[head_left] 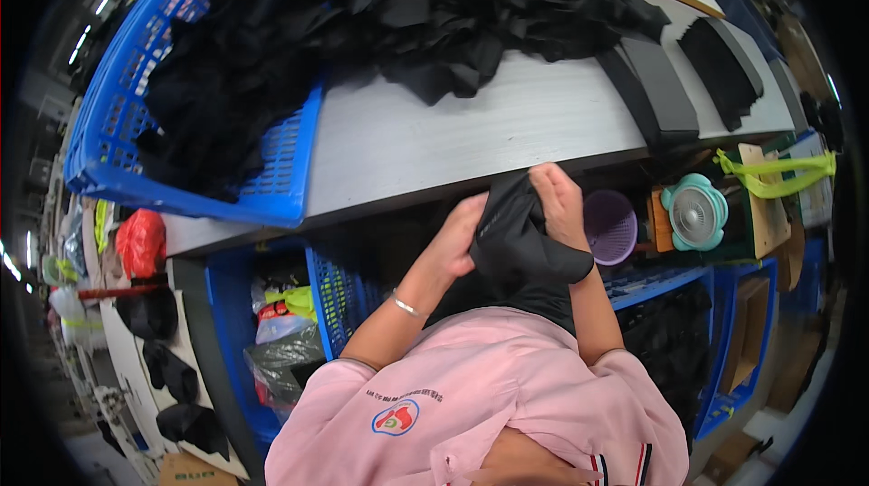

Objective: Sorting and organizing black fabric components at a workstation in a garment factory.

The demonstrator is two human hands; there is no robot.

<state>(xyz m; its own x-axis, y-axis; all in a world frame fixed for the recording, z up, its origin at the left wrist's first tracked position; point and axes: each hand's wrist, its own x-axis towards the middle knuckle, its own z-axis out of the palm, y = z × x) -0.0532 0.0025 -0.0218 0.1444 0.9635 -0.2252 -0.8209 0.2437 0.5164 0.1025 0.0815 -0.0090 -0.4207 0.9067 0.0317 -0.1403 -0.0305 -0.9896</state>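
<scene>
A black fabric piece [518,246] with a small pale print hangs between my hands, just off the table's front edge and above my lap. My left hand [455,237] is closed on its left side. At its upper right, my right hand [559,201] grips the cloth with fingers bent over it, and a loose part drapes below that hand. Beyond them, a big heap of black fabric pieces [407,11] spreads over the white table [389,138]. More black cloth fills the blue basket [122,147] at the table's left.
Stacks of black strips [656,92] lie at the table's right. Below them are a purple bin [611,228], a teal fan [695,213] and a yellow-green strap [783,180]. A red plastic bag [142,243] sits at left. Blue crates [231,332] stand under the table.
</scene>
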